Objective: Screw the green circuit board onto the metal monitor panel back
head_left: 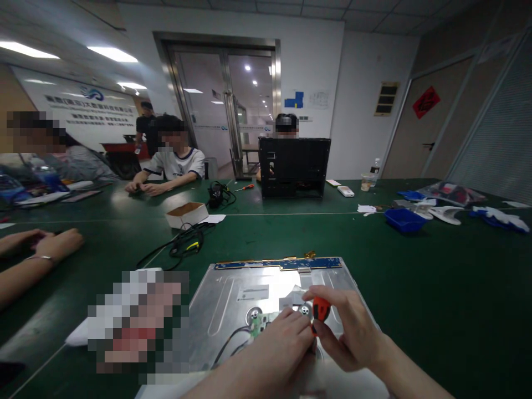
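Observation:
A silver metal display panel (220, 296) lies on the table before me, with a long blue circuit strip (270, 265) along its far edge. My right hand (353, 327) is closed around the red-orange and black handle of a screwdriver (321, 308), which stands roughly upright over the panel. Right beside it, my left hand (286, 338) rests low over a small green circuit board (260, 320), its fingers curled near the screwdriver's lower end. What those fingers grip is hidden, and so is the screwdriver's tip. Dark cables (226, 343) run from the board toward me.
Left of the panel lies a blurred white and red item (137, 321). Beyond are black cables (187, 244), an open cardboard box (187, 215), a black casing (295, 166) and a blue tray (404, 220). Another person's hands (54, 246) are at the left; more people sit across.

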A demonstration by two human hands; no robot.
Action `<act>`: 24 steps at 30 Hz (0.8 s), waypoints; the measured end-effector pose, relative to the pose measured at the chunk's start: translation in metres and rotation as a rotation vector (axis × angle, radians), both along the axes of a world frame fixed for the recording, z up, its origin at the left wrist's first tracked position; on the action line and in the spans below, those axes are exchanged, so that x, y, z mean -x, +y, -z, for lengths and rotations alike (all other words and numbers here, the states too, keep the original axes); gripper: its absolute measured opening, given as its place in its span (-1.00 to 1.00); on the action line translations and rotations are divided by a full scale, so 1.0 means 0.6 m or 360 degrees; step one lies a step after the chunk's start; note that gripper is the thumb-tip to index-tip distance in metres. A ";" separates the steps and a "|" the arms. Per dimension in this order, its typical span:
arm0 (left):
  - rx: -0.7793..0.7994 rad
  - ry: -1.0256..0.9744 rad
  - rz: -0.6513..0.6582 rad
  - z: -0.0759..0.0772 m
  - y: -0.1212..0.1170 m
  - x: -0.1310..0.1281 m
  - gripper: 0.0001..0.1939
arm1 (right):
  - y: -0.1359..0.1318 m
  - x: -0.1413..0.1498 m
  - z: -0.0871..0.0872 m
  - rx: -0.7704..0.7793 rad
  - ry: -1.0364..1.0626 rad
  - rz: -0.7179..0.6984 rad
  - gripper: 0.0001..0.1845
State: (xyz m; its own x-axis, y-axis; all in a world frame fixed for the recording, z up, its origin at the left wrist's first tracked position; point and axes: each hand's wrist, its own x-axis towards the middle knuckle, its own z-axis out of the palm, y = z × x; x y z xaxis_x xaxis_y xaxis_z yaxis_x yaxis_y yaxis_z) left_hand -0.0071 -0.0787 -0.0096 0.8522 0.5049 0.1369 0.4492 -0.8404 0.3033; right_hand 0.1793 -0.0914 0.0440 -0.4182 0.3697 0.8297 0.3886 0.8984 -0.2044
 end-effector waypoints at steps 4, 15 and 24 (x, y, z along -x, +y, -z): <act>-0.0014 0.0000 -0.0013 0.002 -0.001 0.001 -0.77 | 0.000 0.001 0.000 -0.0014 0.0003 0.0001 -0.47; 0.0007 0.0033 -0.0017 -0.007 -0.004 -0.001 -0.76 | 0.003 0.001 0.002 -0.0017 0.0003 -0.0013 -0.50; -0.0062 -0.0061 -0.0043 0.015 -0.001 -0.003 -0.78 | 0.002 0.005 0.000 -0.0094 -0.0027 0.0145 -0.66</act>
